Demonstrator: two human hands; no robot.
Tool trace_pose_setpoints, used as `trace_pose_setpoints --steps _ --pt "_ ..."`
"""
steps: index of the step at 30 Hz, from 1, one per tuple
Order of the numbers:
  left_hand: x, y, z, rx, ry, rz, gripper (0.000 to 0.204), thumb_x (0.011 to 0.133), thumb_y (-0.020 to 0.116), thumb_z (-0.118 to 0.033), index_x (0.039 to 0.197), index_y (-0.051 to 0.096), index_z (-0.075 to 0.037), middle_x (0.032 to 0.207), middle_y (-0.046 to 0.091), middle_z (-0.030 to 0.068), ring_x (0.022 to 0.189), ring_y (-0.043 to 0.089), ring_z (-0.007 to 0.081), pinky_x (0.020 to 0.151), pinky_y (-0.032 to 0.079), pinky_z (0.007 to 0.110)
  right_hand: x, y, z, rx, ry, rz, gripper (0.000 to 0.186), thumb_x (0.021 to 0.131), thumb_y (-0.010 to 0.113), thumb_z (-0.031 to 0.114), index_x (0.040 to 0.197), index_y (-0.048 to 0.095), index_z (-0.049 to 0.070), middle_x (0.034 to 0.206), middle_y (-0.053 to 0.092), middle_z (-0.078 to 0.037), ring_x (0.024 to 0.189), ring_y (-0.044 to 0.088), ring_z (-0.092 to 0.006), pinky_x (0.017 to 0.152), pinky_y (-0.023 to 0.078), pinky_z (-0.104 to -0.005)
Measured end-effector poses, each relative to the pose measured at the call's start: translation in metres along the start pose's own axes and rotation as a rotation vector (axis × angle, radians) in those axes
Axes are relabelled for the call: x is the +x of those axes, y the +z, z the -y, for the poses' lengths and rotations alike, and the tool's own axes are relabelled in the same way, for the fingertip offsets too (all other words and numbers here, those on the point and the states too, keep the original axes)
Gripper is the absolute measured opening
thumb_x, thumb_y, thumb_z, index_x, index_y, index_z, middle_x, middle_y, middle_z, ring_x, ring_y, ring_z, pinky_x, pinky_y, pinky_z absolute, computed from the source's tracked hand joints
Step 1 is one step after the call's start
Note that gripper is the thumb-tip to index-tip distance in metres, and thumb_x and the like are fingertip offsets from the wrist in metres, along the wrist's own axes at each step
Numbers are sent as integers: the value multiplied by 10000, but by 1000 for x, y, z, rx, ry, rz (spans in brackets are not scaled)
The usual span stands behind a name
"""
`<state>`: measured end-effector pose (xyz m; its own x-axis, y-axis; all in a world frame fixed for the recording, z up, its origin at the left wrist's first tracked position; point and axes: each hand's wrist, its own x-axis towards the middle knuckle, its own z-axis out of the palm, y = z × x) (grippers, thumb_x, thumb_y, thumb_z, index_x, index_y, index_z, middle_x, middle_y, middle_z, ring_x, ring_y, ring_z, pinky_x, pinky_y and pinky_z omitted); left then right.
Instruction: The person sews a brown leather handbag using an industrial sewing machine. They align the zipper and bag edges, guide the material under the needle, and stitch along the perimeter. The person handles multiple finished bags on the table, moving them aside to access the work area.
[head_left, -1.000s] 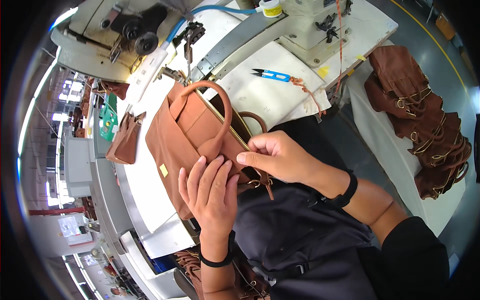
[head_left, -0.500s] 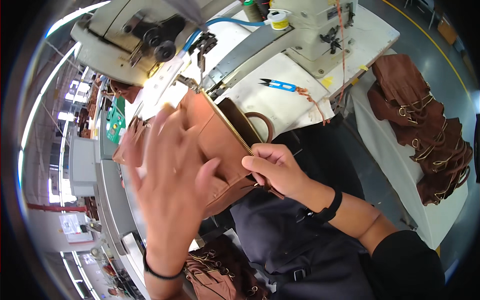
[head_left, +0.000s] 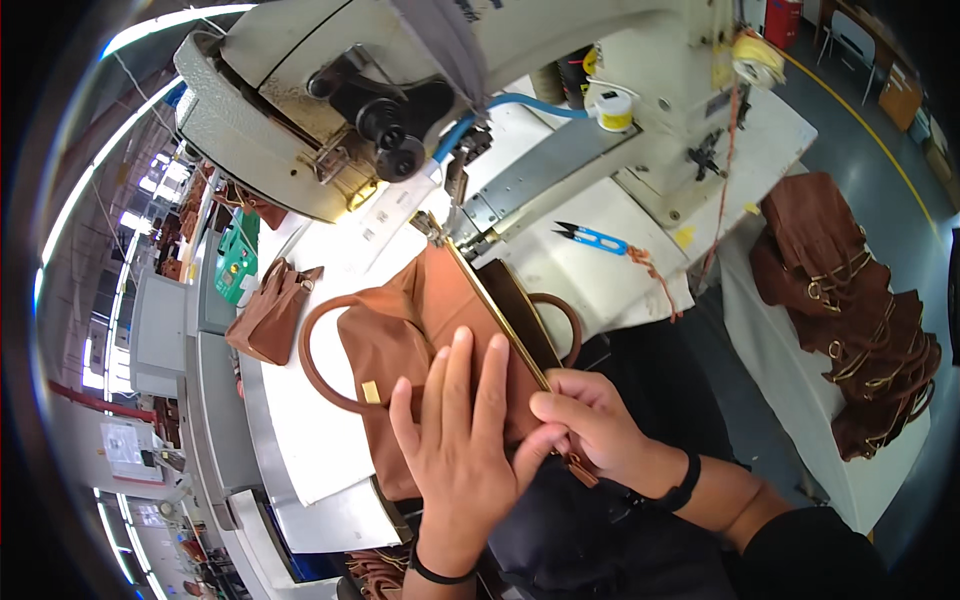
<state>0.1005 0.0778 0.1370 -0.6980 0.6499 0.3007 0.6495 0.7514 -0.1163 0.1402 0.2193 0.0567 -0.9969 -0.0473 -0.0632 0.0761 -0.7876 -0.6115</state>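
A brown leather handbag (head_left: 385,340) lies at the sewing machine (head_left: 265,110), one end of its brass zipper (head_left: 500,318) by the presser foot (head_left: 432,230). Flat on the bag's tan side panel rests my left hand (head_left: 460,440), fingers spread. My right hand (head_left: 600,425) pinches the near end of the zipper edge between thumb and fingers, and a small leather tab (head_left: 580,470) hangs below it. One round handle (head_left: 318,350) curves out on the left, another (head_left: 570,320) on the right. The bag's underside is hidden.
Blue thread snips (head_left: 595,238) lie on the white table right of the needle. A smaller brown bag (head_left: 272,315) stands at the left. Several brown bags (head_left: 845,300) are stacked on a white-covered surface at the right. An orange cord (head_left: 725,190) hangs by the machine.
My left hand has come down from a blurred, raised position onto the bag's panel, moving right. My right hand keeps its pinch on the zipper edge. The view has shifted.
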Motion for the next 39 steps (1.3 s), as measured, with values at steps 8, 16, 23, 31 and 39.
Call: trace_pose_setpoints --steps 8,16,23,31,39 --pt "-8 1 -2 23 -57 38 854 970 438 -743 1474 559 -65 1501 561 161 1354 561 285 1258 83 549 -1 -5 6 -132 4 47 322 1058 637 169 766 544 69 683 553 27 577 480 -26 519 354 -211" --pt "8 13 10 3 -90 32 806 1000 383 -741 1457 598 -114 1450 611 149 1267 610 245 1245 134 502 19 -9 12 -225 -24 41 352 1056 635 156 733 522 71 663 548 30 572 477 -14 514 352 -214" --pt "14 13 21 -21 -74 77 848 997 384 -732 1528 513 -84 1510 549 178 1298 561 245 1193 179 459 29 -7 13 -251 -37 45 338 1058 632 164 746 543 70 655 554 36 569 474 -7 515 345 -204" --pt "23 22 30 -48 -67 33 860 986 423 -723 1524 513 -59 1520 536 183 1304 546 264 1187 185 463 43 -7 16 -286 -53 44 317 1052 641 169 765 558 63 671 570 28 578 482 -10 520 354 -202" --pt "38 33 45 -78 -59 -21 835 978 483 -695 1517 520 -58 1531 524 179 1321 529 276 1184 206 481 68 -4 20 -291 -86 19 311 1041 643 163 755 576 57 655 564 27 563 471 -10 514 351 -198"
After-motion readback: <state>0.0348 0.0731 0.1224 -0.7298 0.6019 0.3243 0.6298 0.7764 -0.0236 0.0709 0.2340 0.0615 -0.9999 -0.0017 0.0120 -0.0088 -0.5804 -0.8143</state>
